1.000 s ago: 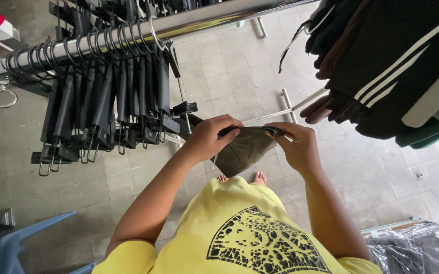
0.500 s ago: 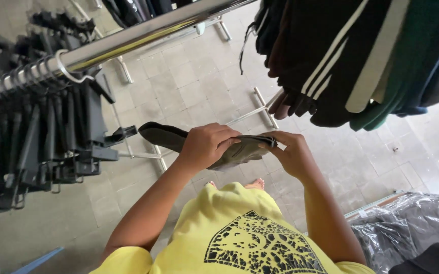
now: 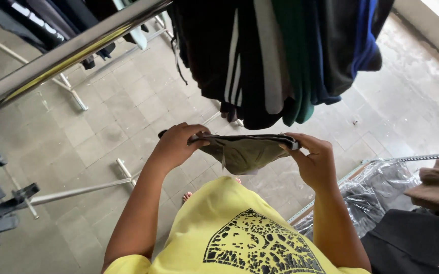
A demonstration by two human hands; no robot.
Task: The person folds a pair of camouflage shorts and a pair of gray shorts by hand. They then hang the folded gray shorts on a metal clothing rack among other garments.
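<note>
Dark garment [image 3: 243, 152], olive-grey and folded flat, is stretched out level at chest height, held in the air over the tiled floor [image 3: 128, 116] with nothing under it to carry it. Left hand [image 3: 176, 147] is clenched on the left end, thumb on top and fingers tucked beneath; right hand [image 3: 313, 160] is pinching the right end the same way, thumb pressing the upper edge. So the cloth spans straight between the two hands, sagging a little in the middle, where a small pale tag hangs down. To handle this well, I'd say keep the top edge taut and level, both grips close to the corners, so the fold stays square and the loose belly doesn't twist. Just above and beyond the cloth hang dark clothes [image 3: 275, 56], some striped white, some green and blue. A shiny metal rail [image 3: 67, 53] crosses the upper left, apart from both hands. At the lower right, clear plastic wrapping [image 3: 376, 190] lies beside the right forearm.
</note>
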